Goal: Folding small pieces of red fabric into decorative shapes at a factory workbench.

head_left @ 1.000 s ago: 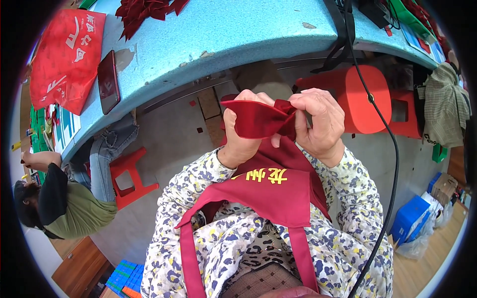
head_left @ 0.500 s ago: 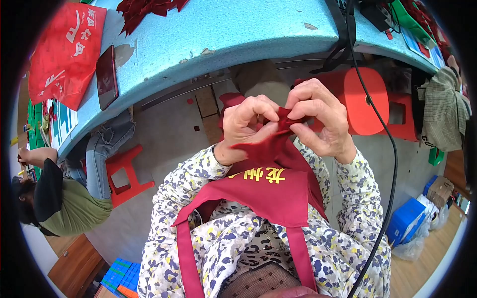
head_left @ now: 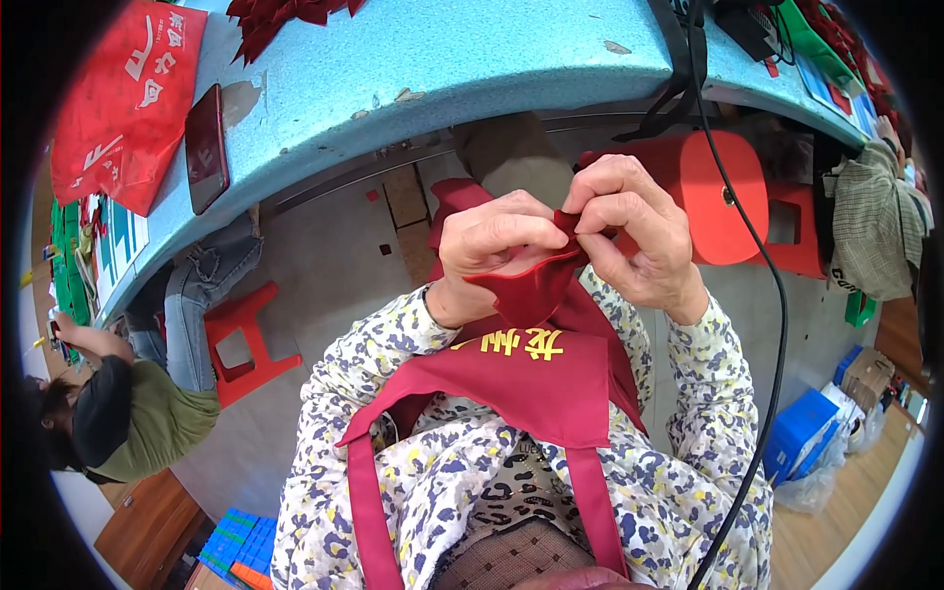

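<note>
Dark red fabric piece [head_left: 531,285] is held up in front of the chest, below the near table edge [head_left: 413,98], pinched by left hand [head_left: 492,241] and right hand [head_left: 634,231] fingertips, apparently to fold its top edge.

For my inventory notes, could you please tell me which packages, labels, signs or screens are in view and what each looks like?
Red fabric bag: far left on the blue table, white lettering.
Dark red phone: beside that bag, slim rectangle, screen dark.
Dark red apron: on the person's chest, yellow lettering.
Blue box: floor, lower right.
Brown cardboard box: behind it.
</note>
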A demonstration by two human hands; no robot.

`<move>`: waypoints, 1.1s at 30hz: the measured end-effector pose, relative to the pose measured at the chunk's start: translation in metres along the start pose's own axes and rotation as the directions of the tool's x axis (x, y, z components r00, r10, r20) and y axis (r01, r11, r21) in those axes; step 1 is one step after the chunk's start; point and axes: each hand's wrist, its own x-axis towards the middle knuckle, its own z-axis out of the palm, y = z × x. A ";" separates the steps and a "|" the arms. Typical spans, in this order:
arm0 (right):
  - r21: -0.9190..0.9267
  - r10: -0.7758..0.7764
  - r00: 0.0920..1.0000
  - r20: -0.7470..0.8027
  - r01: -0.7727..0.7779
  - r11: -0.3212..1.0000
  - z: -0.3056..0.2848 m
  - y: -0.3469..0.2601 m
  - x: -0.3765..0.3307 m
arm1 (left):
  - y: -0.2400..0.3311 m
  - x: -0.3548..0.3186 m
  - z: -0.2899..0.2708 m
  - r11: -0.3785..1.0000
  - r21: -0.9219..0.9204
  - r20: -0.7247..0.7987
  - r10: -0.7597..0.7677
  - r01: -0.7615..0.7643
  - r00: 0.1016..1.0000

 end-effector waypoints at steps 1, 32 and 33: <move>0.012 0.009 1.000 -0.017 -0.008 1.000 0.002 0.000 0.000 | 0.000 0.001 -0.001 0.999 0.038 0.035 0.037 -0.038 0.999; 0.069 0.172 0.942 0.290 -0.200 0.977 -0.005 0.002 0.005 | -0.010 -0.023 0.003 0.893 -0.228 -0.050 -0.408 0.387 0.912; 0.058 0.181 0.940 0.288 -0.205 0.977 -0.005 0.002 0.006 | -0.011 -0.024 0.002 0.876 -0.243 -0.026 -0.435 0.416 0.900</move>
